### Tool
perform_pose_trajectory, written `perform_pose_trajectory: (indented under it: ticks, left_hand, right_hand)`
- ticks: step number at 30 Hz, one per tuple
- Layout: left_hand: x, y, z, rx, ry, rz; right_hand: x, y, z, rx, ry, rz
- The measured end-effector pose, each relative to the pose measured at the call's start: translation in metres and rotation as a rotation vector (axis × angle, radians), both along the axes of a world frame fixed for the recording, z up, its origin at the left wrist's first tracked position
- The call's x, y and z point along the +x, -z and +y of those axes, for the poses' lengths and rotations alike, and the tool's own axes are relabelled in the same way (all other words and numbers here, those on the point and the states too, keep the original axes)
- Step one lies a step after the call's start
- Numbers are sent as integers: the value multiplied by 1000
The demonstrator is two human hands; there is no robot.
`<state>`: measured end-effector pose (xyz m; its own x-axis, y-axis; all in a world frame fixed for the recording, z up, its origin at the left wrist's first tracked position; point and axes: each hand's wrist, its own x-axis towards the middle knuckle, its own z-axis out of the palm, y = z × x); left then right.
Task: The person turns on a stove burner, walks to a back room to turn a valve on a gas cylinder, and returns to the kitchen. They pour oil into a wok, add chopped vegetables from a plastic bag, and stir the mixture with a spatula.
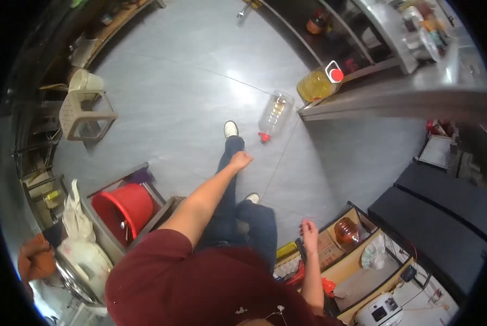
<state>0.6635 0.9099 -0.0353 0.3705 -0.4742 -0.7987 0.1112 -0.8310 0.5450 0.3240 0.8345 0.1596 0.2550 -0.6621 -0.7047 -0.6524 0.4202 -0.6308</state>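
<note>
My left hand [241, 161] is in front of my body over my leg, its fingers curled in and nothing showing in them. My right hand [310, 234] hangs at my right side with its fingers loosely apart, holding nothing. Beyond my left hand, a clear plastic jug [276, 113] with a red cap lies on its side on the floor. A large bottle of yellow oil [315, 86], with a red cap and white handle, stands upright behind it by the metal counter leg. Both hands are apart from these bottles.
At left are a beige plastic stool [89, 112] and a red bucket [125, 209]. A metal counter [395, 103] juts in from the right. Beside my right hand is an open shelf unit [357, 266] with a bottle and bags; dark boxes [433, 217] stand farther right.
</note>
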Motion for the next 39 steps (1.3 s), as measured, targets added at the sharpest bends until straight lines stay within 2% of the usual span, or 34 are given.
perform_pose_trajectory:
  ticks: [2,3,4,6,7,8,10,11,15,17,19,20,22,24,27,32,36,39]
  left_hand:
    - [17,68,-46,-7,55,-85]
    - [27,71,-69,49,31,-83]
    - [29,97,-81,84,29,-57]
    - [29,154,-102,173,-31,141]
    - [24,176,-109,164,-132,241]
    - [19,206,-114,173,-138,243]
    - [3,267,-119,244,-138,410]
    - [-9,290,-124,243,-124,411]
    - [-32,312,-158,251,-475,272]
    - [-44,348,-157,271,-593,281]
    - [-67,412,-128,-109,-623,240]
    - [-69,411,-130,-109,-618,243]
    - [-66,389,-138,-34,-587,-7]
    - [-42,333,-163,-24,-567,-75]
    - [7,251,-207,-54,-514,-249]
    - [103,170,-302,-69,-331,-702]
    - [184,146,-392,-83,-105,-775]
    - [207,139,-448,-173,7,-845]
  right_hand:
    - [5,52,2,-32,8,127]
    - [12,78,5,-117,-74,183]
    - [16,98,12,-188,-160,248]
    - [23,136,25,-282,-261,326]
    - [34,146,22,-299,-355,406]
    - [47,151,15,-322,-453,478]
    - [59,164,12,-433,-447,569]
    - [57,169,7,-415,-419,594]
    - [50,173,-15,-355,-434,683]
    - [51,172,-26,-362,-440,692]
    - [50,178,-29,-373,-438,684]
    - [48,178,-30,-396,-444,667]
    - [47,172,-33,-418,-446,649]
    - [48,172,-38,-326,-443,629]
    - [47,173,-38,-320,-415,576]
    - [57,172,-35,-349,-413,517]
    - [58,176,-17,-410,-404,551]
    - [64,175,-12,-365,-403,570]
